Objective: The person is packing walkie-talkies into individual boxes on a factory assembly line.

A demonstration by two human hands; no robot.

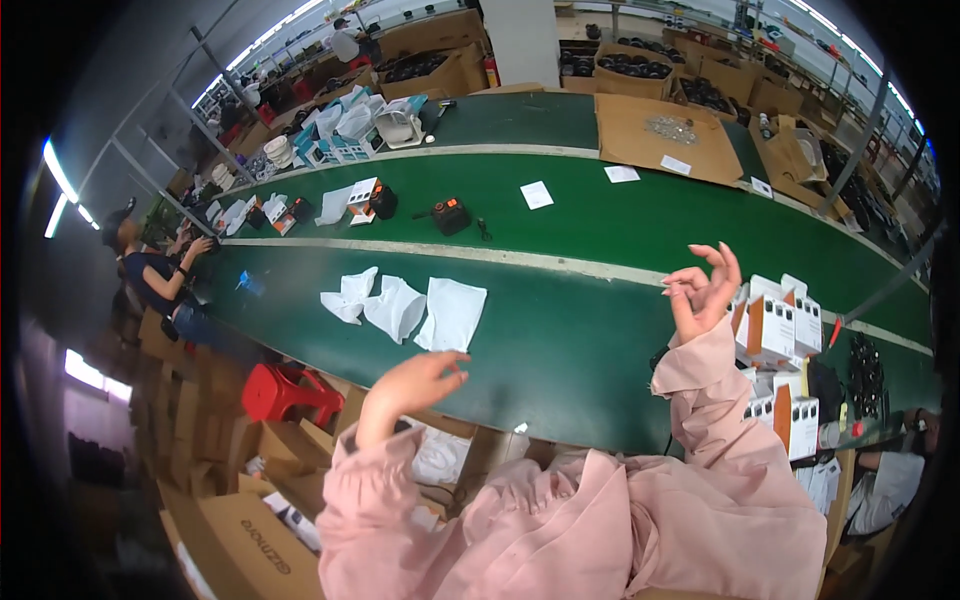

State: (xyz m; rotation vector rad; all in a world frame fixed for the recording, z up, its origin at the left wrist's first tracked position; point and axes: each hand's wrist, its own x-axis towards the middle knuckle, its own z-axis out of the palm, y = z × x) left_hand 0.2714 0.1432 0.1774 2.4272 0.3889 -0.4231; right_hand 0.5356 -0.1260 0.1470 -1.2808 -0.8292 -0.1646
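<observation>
Both hands over the green bench (570,375), nothing visibly gripped!
I see the left hand (415,384) loose near three white pouches (455,315), the right hand (705,297) half-curled beside printed cartons (772,331); I'd keep fingertips light on thin-looking pouches.

Three white bags (455,312) lie in a row on the green table (560,385), left of its middle; the right one is flat, the others are crumpled. Far to the right, white-and-orange boxes (772,332) stand grouped, some with raised flaps.
</observation>
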